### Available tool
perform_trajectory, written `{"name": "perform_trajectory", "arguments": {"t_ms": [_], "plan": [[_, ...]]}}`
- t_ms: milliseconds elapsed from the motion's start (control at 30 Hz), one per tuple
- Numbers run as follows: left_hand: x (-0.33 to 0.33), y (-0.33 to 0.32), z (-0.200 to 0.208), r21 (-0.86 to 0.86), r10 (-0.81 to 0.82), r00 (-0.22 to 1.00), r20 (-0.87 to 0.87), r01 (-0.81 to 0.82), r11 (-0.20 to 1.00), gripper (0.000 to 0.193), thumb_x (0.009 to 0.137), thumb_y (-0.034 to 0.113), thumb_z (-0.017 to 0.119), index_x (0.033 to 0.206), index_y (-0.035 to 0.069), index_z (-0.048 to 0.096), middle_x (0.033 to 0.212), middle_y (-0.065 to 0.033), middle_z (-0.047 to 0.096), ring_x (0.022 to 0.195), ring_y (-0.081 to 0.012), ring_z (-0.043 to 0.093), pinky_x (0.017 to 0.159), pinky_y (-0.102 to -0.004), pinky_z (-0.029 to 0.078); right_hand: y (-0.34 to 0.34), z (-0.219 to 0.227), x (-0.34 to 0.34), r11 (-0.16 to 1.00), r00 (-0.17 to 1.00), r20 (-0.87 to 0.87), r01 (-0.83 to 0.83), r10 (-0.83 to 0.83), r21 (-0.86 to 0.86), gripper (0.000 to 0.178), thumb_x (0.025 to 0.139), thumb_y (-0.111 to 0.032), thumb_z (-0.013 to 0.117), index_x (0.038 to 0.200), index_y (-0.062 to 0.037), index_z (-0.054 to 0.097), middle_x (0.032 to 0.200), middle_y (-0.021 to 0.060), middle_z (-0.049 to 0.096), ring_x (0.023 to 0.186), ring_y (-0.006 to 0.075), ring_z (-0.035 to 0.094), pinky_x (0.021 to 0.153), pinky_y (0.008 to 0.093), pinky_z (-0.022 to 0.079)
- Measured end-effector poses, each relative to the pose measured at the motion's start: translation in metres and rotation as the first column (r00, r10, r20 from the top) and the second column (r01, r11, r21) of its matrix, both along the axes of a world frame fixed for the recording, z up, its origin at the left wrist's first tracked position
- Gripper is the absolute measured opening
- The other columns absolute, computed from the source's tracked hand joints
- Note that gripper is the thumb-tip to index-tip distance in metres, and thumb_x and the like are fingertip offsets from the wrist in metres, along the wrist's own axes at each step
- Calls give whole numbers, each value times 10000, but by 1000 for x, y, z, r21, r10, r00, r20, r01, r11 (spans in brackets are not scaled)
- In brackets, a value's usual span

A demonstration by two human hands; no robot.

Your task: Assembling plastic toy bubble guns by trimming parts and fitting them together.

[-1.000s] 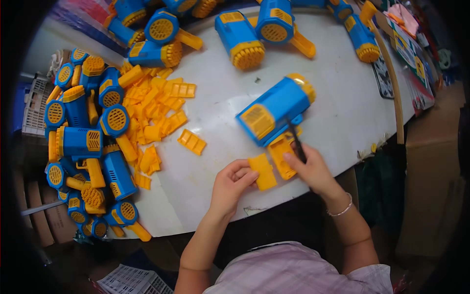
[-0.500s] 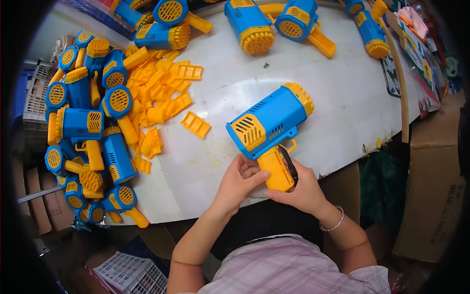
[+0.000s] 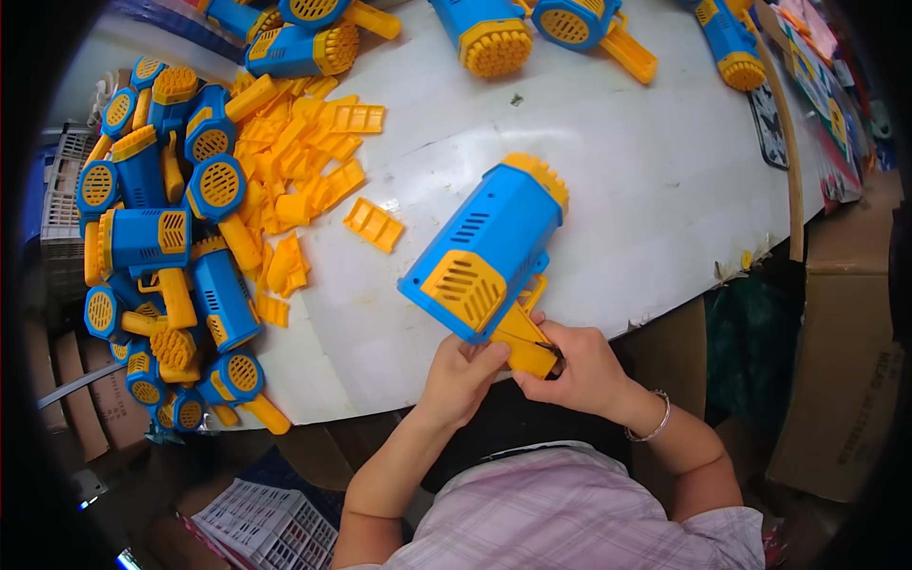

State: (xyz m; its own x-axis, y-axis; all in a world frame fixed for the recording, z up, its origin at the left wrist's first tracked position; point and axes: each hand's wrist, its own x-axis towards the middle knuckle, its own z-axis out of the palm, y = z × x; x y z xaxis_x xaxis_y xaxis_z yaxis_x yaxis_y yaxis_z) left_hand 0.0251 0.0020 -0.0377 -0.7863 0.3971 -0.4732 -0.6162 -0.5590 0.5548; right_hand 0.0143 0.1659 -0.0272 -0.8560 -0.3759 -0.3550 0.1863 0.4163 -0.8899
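A blue and yellow toy bubble gun (image 3: 494,242) is held up over the table's near edge, its knobbed yellow nozzle end pointing away from me and a little right. My left hand (image 3: 460,378) grips it where the yellow handle (image 3: 525,347) meets the blue body, fingers closed and partly hidden. My right hand (image 3: 589,370) is closed round the handle's lower right side. Something small and dark shows between the right fingers and the handle; its kind cannot be made out. One loose yellow plastic cover (image 3: 373,224) lies just left of the gun.
Many more bubble guns (image 3: 142,237) are heaped along the table's left edge, and others (image 3: 494,43) lie along the far side. A pile of yellow covers (image 3: 304,142) sits beside the heap. A phone (image 3: 769,128) lies by the wooden edge strip (image 3: 787,161). Cardboard (image 3: 836,361) stands right.
The bubble gun has come nearer to me and turned, its nozzle end swinging left. My left hand has shifted up its handle. The dark thing at the right hand is now mostly hidden.
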Motion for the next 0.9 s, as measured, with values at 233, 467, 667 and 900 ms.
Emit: {"name": "perform_trajectory", "arguments": {"t_ms": [233,467,667,900], "plan": [[4,3,10,-143,28,1000,-8,-29,989,399,860,89,496,1212,-60,381,1189,-167,482,1070,-248,512,898,-374,438,-8,-11,6,995,981,-185,40,-55,-87,353,638,-222,694,857,25,569,662,170,597,604,290,622,544,309,498],[1,-2,-1,13,9,999,31,-9,1000,495,853,174,545,1246,-48,340,1211,-175,464,1114,-271,476,941,-404,393,-4,-7,2,982,992,-70,87,-100,-169,331,650,-209,693,851,35,597,680,174,610,620,268,636,561,290,501],[-10,-6,5,-47,-38,999,21,39,998,484,834,145,568,1226,-56,366,1182,-174,486,1097,-262,491,927,-395,406,-7,-11,-3,985,995,-68,64,-76,-159,326,650,-171,692,897,22,600,663,96,605,615,91,577,576,249,472],[-3,-19,3,-222,-77,997,9,77,972,398,772,132,634,1104,-43,502,974,-111,598,869,-171,579,776,-305,470,-16,-9,2,984,998,8,70,-70,-162,352,667,-129,677,969,24,578,775,80,642,733,90,596,657,259,482]]}}
